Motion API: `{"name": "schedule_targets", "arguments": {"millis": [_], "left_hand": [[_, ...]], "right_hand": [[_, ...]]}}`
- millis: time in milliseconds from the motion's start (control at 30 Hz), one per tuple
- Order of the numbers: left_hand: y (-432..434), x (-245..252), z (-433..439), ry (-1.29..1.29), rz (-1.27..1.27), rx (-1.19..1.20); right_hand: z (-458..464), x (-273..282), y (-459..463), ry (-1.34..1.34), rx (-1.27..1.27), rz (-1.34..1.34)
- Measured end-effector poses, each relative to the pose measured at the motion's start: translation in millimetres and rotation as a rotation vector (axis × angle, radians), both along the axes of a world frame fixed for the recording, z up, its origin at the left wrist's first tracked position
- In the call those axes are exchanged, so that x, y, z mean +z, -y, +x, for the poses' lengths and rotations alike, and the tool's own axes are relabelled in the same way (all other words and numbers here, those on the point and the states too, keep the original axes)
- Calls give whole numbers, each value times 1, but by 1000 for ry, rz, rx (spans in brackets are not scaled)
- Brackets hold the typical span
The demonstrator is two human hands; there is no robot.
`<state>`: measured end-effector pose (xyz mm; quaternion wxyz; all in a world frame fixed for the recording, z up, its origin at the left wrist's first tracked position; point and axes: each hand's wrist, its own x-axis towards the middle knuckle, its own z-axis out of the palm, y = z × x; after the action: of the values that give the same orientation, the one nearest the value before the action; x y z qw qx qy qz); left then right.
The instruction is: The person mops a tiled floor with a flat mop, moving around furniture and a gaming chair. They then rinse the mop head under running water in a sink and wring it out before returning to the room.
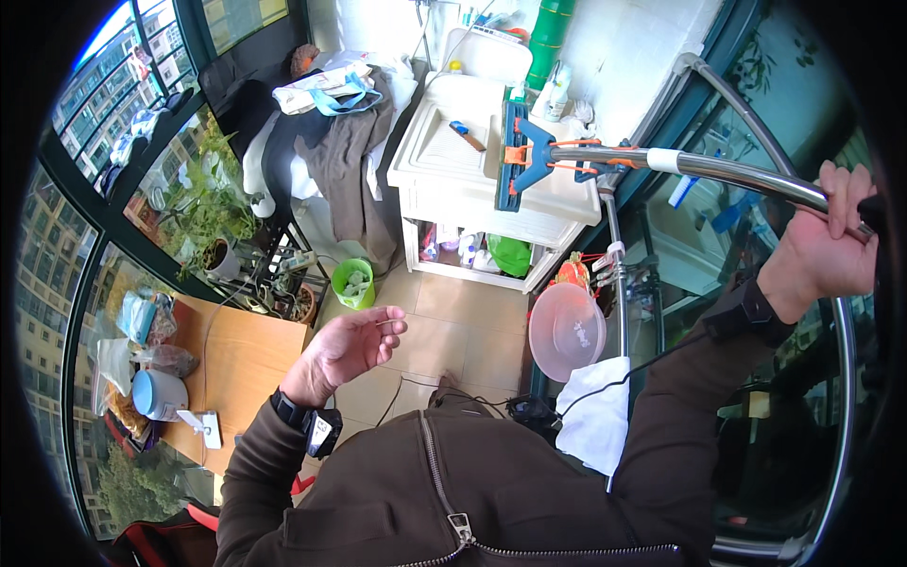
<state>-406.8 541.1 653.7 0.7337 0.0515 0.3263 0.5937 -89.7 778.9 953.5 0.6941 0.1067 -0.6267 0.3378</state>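
My right hand [825, 244], raised at the far right, is closed around the metal pole of a mop [744, 181]. The pole runs leftward to a blue and orange mop head [521, 157], which appears in front of the white laundry sink [438, 106]; whether the two touch I cannot tell. My left hand [358, 346] hangs in the air with nothing in it, its fingers loosely curled and apart. Below it in the picture is the tiled floor [446, 305], and a green bin [353, 283] stands just beyond.
On the left, a wooden table [248, 354] carries a white tub [159, 395] and several bags. A pink basin [567, 332] and white cloth [599, 414] are at the metal rail [616, 298] on my right. Clothes [354, 163] are piled beside the sink. A black cable [641, 365] crosses my right sleeve.
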Motion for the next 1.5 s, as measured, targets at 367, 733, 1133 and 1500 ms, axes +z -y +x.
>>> {"name": "schedule_targets", "arguments": {"millis": [367, 733, 1133, 1500], "left_hand": [[-153, 35, -156, -224, 72, 338], [-475, 82, -399, -1174, 127, 665], [-857, 87, -686, -1738, 71, 828], [-971, 66, -798, -1445, 136, 921]], "right_hand": [[-117, -79, -207, 161, 17, 22], [-206, -155, -332, 241, -22, -191], [-301, -163, -413, 712, 188, -336], [-306, -175, -377, 666, -440, -526]]}}
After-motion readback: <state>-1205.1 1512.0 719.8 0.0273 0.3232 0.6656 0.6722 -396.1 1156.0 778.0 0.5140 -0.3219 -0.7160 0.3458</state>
